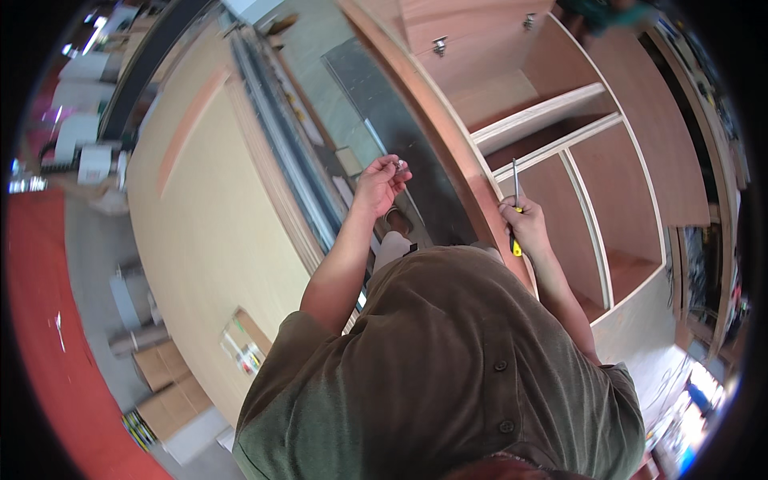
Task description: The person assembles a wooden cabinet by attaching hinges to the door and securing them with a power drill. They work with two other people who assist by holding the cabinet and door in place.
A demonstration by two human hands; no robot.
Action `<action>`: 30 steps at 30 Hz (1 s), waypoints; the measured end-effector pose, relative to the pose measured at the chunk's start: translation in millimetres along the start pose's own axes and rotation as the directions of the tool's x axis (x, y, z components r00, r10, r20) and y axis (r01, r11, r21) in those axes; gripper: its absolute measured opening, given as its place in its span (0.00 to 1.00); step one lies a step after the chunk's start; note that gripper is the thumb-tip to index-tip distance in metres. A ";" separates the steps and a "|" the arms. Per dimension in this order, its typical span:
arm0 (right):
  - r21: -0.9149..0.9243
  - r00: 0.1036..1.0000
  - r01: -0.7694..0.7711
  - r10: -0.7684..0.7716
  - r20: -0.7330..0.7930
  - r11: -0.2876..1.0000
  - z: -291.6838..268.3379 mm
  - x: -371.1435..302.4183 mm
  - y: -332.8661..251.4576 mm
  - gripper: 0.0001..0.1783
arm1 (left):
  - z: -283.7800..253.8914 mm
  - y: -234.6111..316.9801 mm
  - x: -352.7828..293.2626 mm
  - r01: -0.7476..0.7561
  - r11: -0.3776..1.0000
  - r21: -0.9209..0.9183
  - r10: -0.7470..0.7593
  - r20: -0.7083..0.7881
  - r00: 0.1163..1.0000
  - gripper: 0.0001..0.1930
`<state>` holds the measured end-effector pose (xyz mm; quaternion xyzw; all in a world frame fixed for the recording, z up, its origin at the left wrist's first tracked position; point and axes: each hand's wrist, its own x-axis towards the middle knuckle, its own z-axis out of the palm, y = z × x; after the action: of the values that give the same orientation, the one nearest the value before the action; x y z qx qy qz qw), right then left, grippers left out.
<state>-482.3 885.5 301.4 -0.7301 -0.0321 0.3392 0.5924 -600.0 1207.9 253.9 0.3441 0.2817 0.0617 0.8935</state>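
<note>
My left hand is raised over the gap beside the cabinet, its fingers pinched on a small shiny metal piece too small to identify. In my right hand is a screwdriver with a yellow and black handle, its metal shaft pointing away from me. That hand is over the near edge of a wooden cabinet with open compartments. On the panel at the cabinet's far end sit two metal hinges, one nearer the middle and another further right.
A stack of pale wooden boards fills the left side, with long metal strips along its edge. A dark panel lies on the floor. Cardboard boxes stand at lower left. Part of another person in green shows at the far right.
</note>
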 end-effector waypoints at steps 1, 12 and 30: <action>0.006 0.999 0.024 -0.024 -0.021 1.000 12.5 9.4 -3.5 0.05 | 0.0 6.6 22.0 0.040 0.998 0.040 -0.043 0.068 0.997 0.07; 0.297 0.957 0.029 0.059 -0.284 0.955 160.8 158.9 -37.1 0.12 | 35.8 45.7 176.9 0.128 0.774 0.620 -0.356 0.259 0.898 0.08; 0.821 0.708 0.092 0.543 -0.452 0.564 155.1 223.0 32.2 0.09 | 90.4 -5.5 273.6 -0.353 0.113 0.929 -0.651 0.338 0.680 0.06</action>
<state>-405.1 1106.8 160.4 -0.4520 0.4379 0.1113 0.7691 -323.0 1234.5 178.9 0.7971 -0.0811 -0.3807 0.4617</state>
